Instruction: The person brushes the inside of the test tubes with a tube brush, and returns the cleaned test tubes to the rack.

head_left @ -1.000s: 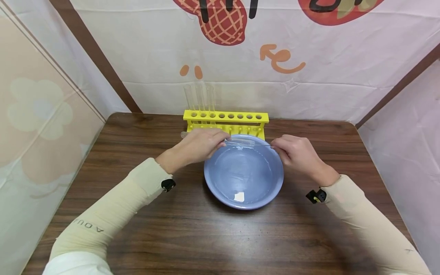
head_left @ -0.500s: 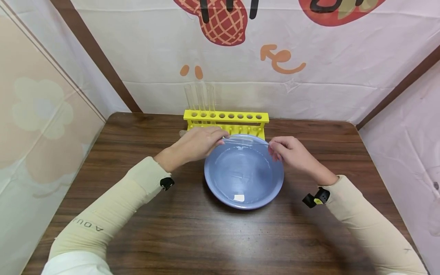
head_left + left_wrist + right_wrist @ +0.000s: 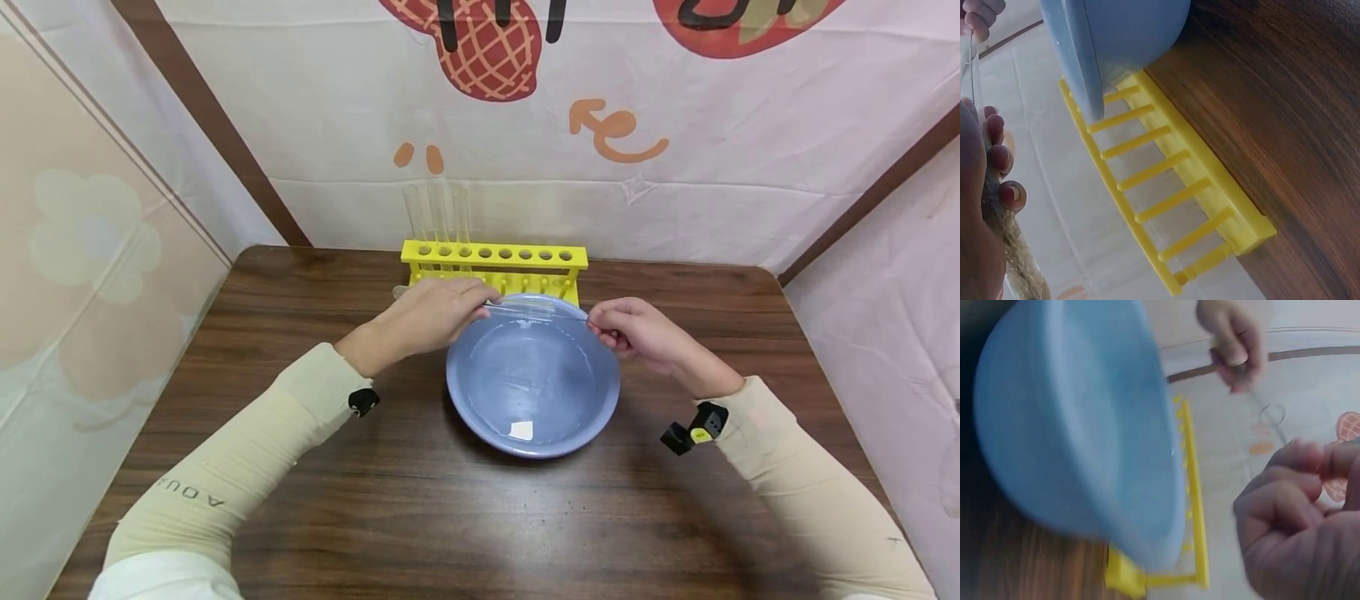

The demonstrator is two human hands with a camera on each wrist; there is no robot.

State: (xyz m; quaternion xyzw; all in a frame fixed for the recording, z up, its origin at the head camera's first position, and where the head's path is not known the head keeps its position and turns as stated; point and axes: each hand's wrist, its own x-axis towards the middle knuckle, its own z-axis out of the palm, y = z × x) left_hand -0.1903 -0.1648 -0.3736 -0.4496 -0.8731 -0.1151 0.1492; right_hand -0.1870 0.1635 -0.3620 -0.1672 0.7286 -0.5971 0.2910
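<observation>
My left hand (image 3: pixel 427 317) grips a clear glass test tube (image 3: pixel 534 307), which lies nearly level over the far rim of a blue basin (image 3: pixel 459 408) of water. In the left wrist view brown bristles (image 3: pixel 1019 262) show within the tube near the curled fingers. A twisted wire handle (image 3: pixel 971 72) runs out of the tube's mouth; it belongs to a test tube brush. To the right of the basin's far edge, my right hand (image 3: pixel 637 329) pinches the end of that wire. The right wrist view shows its curled fingers (image 3: pixel 1282 494).
Behind the basin stands a yellow test tube rack (image 3: pixel 517 257), with three clear test tubes (image 3: pixel 437 212) upright in its left holes. The brown wooden table (image 3: pixel 420 517) meets a printed cloth wall (image 3: pixel 525 200) at the back.
My right hand has rolled over and shifted its fingers on the wire, with its wrist turning too. The left hand and the tube stay almost where they were.
</observation>
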